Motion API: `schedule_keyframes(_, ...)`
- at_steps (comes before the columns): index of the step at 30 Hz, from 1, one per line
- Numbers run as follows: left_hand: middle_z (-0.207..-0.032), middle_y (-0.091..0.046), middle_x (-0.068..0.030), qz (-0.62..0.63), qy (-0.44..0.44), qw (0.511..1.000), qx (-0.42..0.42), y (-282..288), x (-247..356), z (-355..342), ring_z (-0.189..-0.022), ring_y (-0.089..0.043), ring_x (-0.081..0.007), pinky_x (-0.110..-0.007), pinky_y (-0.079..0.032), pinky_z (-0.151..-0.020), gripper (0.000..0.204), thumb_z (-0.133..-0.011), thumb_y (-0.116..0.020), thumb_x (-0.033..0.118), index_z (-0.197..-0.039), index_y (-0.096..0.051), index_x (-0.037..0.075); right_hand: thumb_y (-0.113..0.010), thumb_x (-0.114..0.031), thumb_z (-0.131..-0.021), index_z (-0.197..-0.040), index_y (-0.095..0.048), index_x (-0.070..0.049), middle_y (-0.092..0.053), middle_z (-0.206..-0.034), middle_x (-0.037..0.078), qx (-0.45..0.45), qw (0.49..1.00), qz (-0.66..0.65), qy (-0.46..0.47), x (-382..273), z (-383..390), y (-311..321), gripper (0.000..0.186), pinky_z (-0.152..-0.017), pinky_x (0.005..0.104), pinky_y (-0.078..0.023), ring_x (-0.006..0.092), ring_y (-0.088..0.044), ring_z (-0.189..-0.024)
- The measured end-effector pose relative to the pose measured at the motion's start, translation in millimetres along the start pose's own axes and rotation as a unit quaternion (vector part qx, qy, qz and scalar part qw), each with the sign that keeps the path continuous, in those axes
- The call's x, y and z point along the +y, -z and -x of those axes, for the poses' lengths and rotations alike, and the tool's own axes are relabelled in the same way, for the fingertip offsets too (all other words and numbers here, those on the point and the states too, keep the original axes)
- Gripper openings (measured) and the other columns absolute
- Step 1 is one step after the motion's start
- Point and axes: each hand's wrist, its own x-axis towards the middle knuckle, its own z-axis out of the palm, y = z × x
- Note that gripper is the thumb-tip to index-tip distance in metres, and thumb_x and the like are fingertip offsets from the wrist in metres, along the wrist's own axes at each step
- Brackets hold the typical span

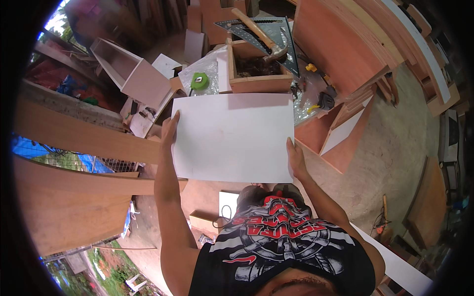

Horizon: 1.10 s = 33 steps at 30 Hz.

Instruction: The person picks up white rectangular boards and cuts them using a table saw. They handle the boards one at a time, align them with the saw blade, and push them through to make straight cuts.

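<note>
A white rectangular board [232, 140] is held out in front of my body, its broad face turned up. My left hand [170, 128] grips its left edge, with the thumb lying on the top face. On the opposite edge, my right hand [296, 159] holds it lower down, thumb along the side; the other fingers of both hands are mostly hidden. Just beyond the board's far edge stands an open wooden box [260, 85] with dark contents. Across the box rest a hammer [259, 33] and a metal square [290, 47].
A green tape measure [199, 81] lies on bubble wrap left of the box; a black and yellow tool [326, 101] lies right. Large plywood sheets [340, 44] lean at the right. Curved brown panels [84, 133] extend left. A white open carcass [143, 84] stands far left.
</note>
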Motion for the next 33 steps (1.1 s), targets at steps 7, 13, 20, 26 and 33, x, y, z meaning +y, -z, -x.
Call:
schedule_keyframes(7, -0.091, -0.068, -0.0116, 0.017, 0.004, 1.0, -0.022, 12, -2, -32, -0.076, -0.065, -0.0174, -0.032, -0.052, -0.066, 0.054, -0.092, -0.067, 0.043, -0.106, -0.065, -0.01, -0.043, -0.043, -0.105, -0.127, -0.056, 0.01, -0.066, -0.112, 0.014, 0.023, 0.998, -0.055, -0.003, -13, 12, -30, 0.058, -0.089, 0.0306, -0.048, 0.0182, -0.061, -0.1)
schedule_keyframes(13, -0.086, -0.067, -0.0107, 0.005, -0.011, 1.0, 0.002, 11, -1, -56, -0.073, -0.064, -0.0175, -0.032, -0.051, -0.064, 0.055, -0.092, -0.068, 0.045, -0.1, -0.066, -0.01, -0.046, -0.044, -0.104, -0.129, -0.055, 0.008, -0.064, -0.115, 0.011, 0.016, 0.997, -0.08, -0.007, -4, -8, -35, 0.059, -0.09, 0.0286, -0.047, 0.0153, -0.06, -0.103)
schedule_keyframes(20, -0.094, -0.07, -0.0151, -0.053, -0.029, 0.998, 0.004, 22, -27, -77, -0.081, -0.065, -0.019, -0.033, -0.051, -0.074, 0.063, -0.091, -0.065, 0.05, -0.109, -0.066, -0.011, -0.045, -0.048, -0.103, -0.122, -0.061, 0.007, -0.065, -0.105, 0.007, -0.002, 0.999, -0.025, -0.03, -13, -12, -34, 0.06, -0.087, 0.0289, -0.047, 0.0141, -0.058, -0.095)
schedule_keyframes(26, -0.093, -0.068, -0.0112, -0.132, -0.048, 0.989, -0.039, 29, -7, -61, -0.083, -0.061, -0.0166, -0.032, -0.05, -0.075, 0.072, -0.091, -0.061, 0.061, -0.107, -0.067, -0.008, -0.042, -0.058, -0.101, -0.109, -0.066, 0.004, -0.065, -0.09, 0.011, -0.017, 0.996, 0.081, 0.013, 14, -19, -14, 0.067, -0.08, 0.0344, -0.047, 0.0185, -0.06, -0.087)
schedule_keyframes(33, -0.066, -0.045, 0.0035, -0.088, -0.023, 0.995, -0.044, 70, -62, -74, -0.055, -0.037, -0.0089, -0.028, -0.029, -0.047, 0.077, -0.09, -0.049, 0.074, -0.095, -0.068, 0.0, -0.046, -0.058, -0.099, -0.106, -0.065, -0.002, -0.064, -0.087, 0.009, -0.052, 0.991, 0.095, -0.084, 12, -19, 16, 0.06, -0.074, 0.0323, -0.05, 0.0182, -0.062, -0.078)
